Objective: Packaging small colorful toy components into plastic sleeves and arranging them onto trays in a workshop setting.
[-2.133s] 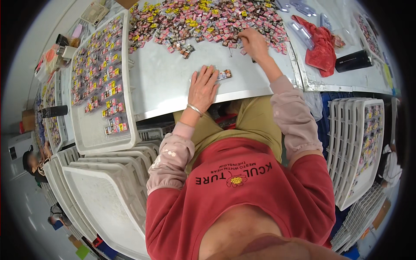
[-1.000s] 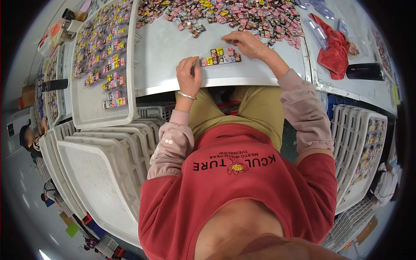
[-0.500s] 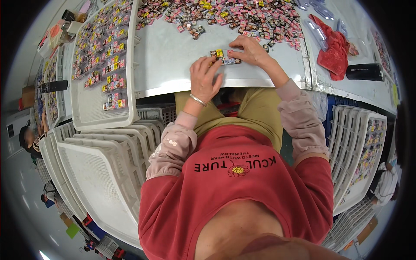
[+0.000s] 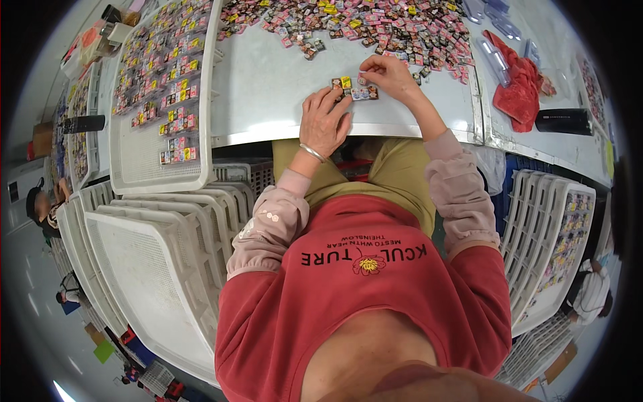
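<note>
On the table's near part lies a small group of printed rectangular blocks (image 4: 365, 94), set side by side in rows, with a yellow-faced one on top at its left. My left hand (image 4: 324, 124), a silver bangle on its wrist, lies at the group's left end with fingers apart and fingertips touching the blocks. My right hand (image 4: 394, 75) pinches a small pink-and-white block (image 4: 362, 79) between thumb and forefinger, just at the group's upper edge. Beyond both hands spreads a large loose heap of similar small blocks (image 4: 375, 30) in pink, black, white and yellow.
To the left, a white tray (image 4: 157, 181) bears rows of grouped blocks. Stacked white trays (image 4: 144, 261) stand below it, and more trays (image 4: 546, 234) at the right. A red cloth (image 4: 516, 94) and a black cylinder (image 4: 564, 121) lie on the right table. People are in the background.
My right hand has drawn slightly back and up from the group, and the pinched block now shows. My left hand stays on the group's left end, its fingers a little shifted.
</note>
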Demonstrator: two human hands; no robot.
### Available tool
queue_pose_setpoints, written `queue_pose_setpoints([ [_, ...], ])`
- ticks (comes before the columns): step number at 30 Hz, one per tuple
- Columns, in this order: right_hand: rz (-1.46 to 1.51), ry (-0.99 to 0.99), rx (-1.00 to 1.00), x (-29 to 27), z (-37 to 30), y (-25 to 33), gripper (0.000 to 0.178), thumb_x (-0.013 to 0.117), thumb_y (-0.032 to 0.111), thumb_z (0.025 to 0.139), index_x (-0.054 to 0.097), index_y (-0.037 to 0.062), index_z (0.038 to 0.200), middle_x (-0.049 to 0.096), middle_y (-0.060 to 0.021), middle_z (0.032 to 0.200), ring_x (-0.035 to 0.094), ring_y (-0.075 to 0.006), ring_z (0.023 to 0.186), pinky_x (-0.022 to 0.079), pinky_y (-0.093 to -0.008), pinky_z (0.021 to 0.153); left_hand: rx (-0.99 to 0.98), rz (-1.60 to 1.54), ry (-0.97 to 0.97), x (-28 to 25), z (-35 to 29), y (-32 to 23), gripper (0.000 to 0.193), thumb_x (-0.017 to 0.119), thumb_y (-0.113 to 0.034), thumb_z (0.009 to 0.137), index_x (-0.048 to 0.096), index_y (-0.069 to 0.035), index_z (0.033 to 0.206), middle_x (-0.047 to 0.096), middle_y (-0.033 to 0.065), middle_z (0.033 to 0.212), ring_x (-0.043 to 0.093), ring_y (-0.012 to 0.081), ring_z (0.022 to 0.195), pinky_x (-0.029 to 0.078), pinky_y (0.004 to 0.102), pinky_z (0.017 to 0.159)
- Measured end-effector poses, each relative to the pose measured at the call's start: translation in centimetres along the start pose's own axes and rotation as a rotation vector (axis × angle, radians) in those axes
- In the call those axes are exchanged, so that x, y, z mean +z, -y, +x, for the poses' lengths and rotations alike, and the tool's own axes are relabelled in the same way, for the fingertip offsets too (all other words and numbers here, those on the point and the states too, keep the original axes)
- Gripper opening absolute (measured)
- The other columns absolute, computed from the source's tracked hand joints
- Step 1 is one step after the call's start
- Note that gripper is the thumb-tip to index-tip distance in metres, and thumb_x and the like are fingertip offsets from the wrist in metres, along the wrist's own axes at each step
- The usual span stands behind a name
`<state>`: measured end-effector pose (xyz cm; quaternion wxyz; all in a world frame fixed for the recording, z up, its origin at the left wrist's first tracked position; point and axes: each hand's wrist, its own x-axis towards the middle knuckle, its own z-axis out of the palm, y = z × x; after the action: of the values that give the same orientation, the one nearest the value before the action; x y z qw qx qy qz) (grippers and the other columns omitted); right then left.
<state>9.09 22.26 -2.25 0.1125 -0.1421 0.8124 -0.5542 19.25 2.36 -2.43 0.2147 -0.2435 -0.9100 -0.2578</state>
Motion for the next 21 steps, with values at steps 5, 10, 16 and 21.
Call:
queue_pose_setpoints([
  [5,0.136,0.021,0.047,-0.2,0.0,1.7,0.022,0.064,0.004,0.082,0.061,-0.0006,0.103,0.057,0.0014,0.080,0.058,-0.0061,0.073,0.050,-0.0201,0.069,-0.006,-0.001,-0.018,-0.2,-0.2,0.3,0.034,0.066,-0.014,0.073,0.062,-0.010,0.107,0.054,0.0093,0.117,0.047,0.0289,0.114,0.035,0.0431,0.095],
  [10,0.158,0.042,0.134,-1.1,0.3,1.8,0.025,0.065,0.006,0.083,0.061,-0.0002,0.107,0.052,0.0031,0.078,0.058,-0.0058,0.076,0.050,-0.0187,0.071,-0.013,-0.004,-0.009,-0.3,-0.1,0.1,0.034,0.065,-0.013,0.073,0.062,-0.010,0.107,0.054,0.0093,0.116,0.047,0.0288,0.113,0.035,0.0431,0.095],
  [16,-0.063,-0.049,-0.055,0.6,0.2,1.4,0.026,0.066,0.008,0.082,0.064,-0.0004,0.106,0.052,0.0037,0.078,0.045,-0.0028,0.065,0.040,-0.0182,0.059,-0.005,-0.002,-0.029,-0.2,0.0,0.1,0.033,0.065,-0.013,0.073,0.062,-0.010,0.106,0.054,0.0092,0.116,0.047,0.0288,0.112,0.035,0.0426,0.094],
  [21,0.069,-0.018,0.031,0.8,0.4,2.2,0.020,0.067,0.009,0.080,0.065,-0.0001,0.098,0.051,0.0049,0.074,0.045,-0.0024,0.065,0.039,-0.0189,0.057,-0.027,0.004,0.000,-0.4,-0.2,0.1,0.035,0.065,-0.013,0.073,0.062,-0.010,0.108,0.054,0.0089,0.118,0.047,0.0290,0.114,0.035,0.0423,0.096],
])
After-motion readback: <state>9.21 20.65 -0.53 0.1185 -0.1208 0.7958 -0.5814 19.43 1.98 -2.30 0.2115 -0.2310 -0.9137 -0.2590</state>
